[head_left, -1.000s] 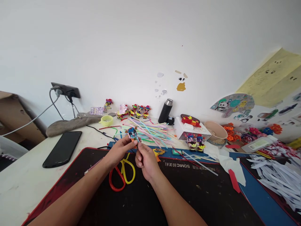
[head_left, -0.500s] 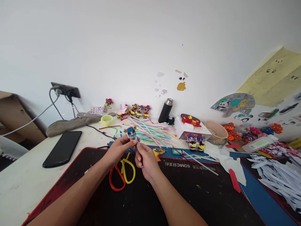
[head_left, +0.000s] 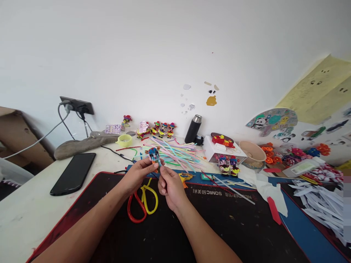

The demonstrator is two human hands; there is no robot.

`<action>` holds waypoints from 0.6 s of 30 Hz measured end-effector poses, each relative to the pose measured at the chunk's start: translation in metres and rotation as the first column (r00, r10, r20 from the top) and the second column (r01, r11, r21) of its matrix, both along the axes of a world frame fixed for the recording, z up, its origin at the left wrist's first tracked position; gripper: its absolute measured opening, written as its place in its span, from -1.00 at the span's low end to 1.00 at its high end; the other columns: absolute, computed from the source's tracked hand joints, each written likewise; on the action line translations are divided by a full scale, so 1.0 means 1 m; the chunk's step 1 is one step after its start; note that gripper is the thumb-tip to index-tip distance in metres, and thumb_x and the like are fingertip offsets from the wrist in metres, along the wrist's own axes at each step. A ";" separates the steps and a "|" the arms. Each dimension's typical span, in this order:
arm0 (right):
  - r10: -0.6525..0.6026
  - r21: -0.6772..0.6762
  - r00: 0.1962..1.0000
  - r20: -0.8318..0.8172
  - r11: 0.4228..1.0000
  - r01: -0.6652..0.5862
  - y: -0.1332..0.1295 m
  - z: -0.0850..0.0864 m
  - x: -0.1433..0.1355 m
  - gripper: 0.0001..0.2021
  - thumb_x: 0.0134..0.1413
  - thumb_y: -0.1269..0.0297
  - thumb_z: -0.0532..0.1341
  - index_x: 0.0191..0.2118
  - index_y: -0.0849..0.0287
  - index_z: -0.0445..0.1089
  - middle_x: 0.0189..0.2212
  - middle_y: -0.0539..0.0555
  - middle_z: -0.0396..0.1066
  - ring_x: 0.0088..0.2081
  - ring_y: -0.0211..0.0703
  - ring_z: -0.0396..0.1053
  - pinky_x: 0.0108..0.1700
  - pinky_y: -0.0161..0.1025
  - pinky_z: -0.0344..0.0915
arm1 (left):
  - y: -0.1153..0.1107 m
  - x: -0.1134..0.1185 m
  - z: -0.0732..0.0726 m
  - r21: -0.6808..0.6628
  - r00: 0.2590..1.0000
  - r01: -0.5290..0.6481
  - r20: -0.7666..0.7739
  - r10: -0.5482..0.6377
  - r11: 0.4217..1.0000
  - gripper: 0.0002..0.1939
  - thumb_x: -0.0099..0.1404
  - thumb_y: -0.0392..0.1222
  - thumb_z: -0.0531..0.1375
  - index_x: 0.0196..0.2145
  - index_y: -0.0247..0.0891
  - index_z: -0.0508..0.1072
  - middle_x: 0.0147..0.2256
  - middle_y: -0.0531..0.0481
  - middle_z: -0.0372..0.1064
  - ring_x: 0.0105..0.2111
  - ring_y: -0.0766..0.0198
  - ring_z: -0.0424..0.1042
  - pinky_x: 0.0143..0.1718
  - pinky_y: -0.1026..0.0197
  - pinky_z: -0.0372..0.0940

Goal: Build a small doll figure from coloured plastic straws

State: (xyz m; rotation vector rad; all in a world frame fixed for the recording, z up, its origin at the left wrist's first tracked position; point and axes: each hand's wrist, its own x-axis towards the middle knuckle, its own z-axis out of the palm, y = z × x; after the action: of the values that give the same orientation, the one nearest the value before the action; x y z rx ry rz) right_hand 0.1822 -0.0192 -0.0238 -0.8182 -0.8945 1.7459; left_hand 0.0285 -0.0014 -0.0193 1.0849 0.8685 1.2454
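Note:
A small figure head with a blue and red hat (head_left: 153, 154) is held up between both hands, above the back edge of the black mat (head_left: 208, 226). My left hand (head_left: 138, 174) pinches it from the left, thumb across its lower part. Fingers and thumb of my right hand (head_left: 170, 182) are closed at its lower right side, on its base. What exactly the right fingertips grip is too small to tell. Scissors with one red and one yellow handle (head_left: 150, 199) lie on the mat below my left hand, blades partly hidden.
Pastel pipe cleaners (head_left: 178, 151) lie behind the hands, with finished figures (head_left: 163, 129) by the wall. A yellow glue gun (head_left: 186, 178) is right of my right hand. A phone (head_left: 73, 173) lies left; a black flask (head_left: 193, 129) and white paper strips (head_left: 323, 208) are farther right.
The figure head has tilted slightly between the fingers, and more of its lower part shows. Both hands have stayed almost in place.

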 end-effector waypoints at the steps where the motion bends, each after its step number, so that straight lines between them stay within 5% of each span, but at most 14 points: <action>1: 0.004 -0.003 1.000 0.000 1.000 -0.004 0.000 0.000 0.000 -0.51 -0.02 -0.16 0.49 -0.31 0.17 0.41 -0.69 -0.23 0.11 -0.72 -0.46 -0.05 -0.66 -0.39 -0.25 | 0.000 0.000 -0.001 0.007 1.000 -0.005 -0.005 0.005 1.000 -0.66 0.12 0.13 0.50 -0.25 -0.13 0.72 -0.18 -0.12 0.68 -0.02 -0.14 0.57 0.18 -0.18 0.30; 18: 0.008 -0.002 1.000 0.017 1.000 -0.008 0.000 -0.002 0.000 -0.49 -0.04 -0.17 0.49 -0.41 0.14 0.31 -0.69 -0.22 0.13 -0.73 -0.46 -0.04 -0.65 -0.37 -0.27 | 0.000 -0.001 0.006 0.012 1.000 -0.015 0.005 0.015 1.000 -0.72 0.14 0.09 0.50 -0.36 -0.16 0.69 -0.28 -0.08 0.66 -0.15 0.01 0.57 0.01 0.04 0.35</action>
State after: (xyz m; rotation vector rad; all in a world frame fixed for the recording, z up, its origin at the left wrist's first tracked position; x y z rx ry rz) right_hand 0.1821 -0.0191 -0.0263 -0.8331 -0.9080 1.7496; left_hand 0.0278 -0.0012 -0.0135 1.0859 0.8678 1.2665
